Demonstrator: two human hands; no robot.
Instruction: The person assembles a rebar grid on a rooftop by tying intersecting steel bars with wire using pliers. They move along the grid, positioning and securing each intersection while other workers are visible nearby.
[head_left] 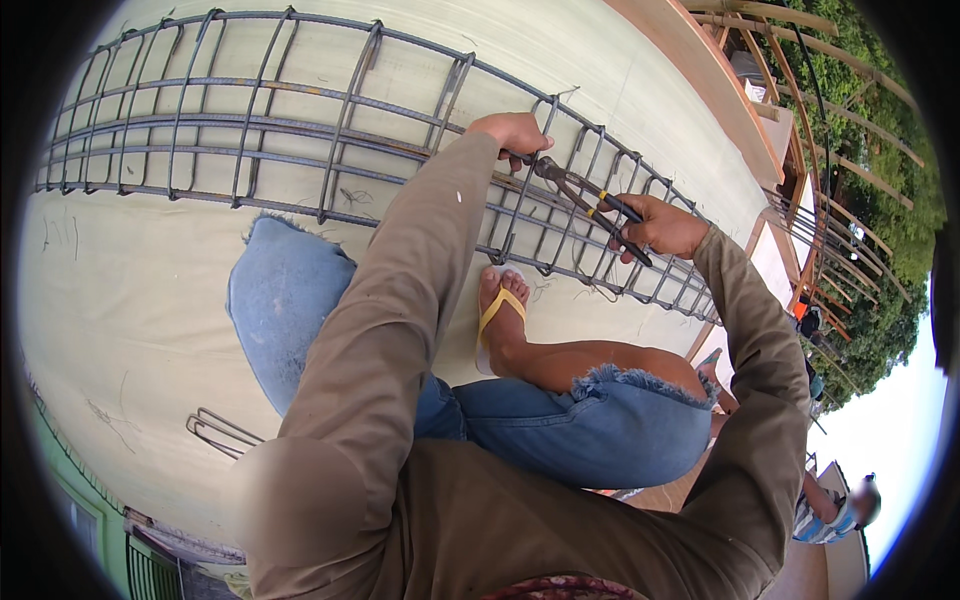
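Note:
A long cage of steel bars and square stirrups [300,140] lies across a pale flat slab [130,300]. My left hand [515,133] grips a top bar of the cage where a stirrup crosses it. My right hand [660,225] is closed around the handles of a pair of dark pincers [585,198]. The pincer jaws sit at the bar right beside my left fingers. My foot in a yellow sandal [500,315] rests on the slab against the cage's lower side.
Several loose bent stirrups [215,432] lie on the slab at lower left. At the right, more steel cages [815,235] and wooden poles [800,100] stand beyond the slab edge. Another person [835,510] is at the lower right. Trees fill the far right.

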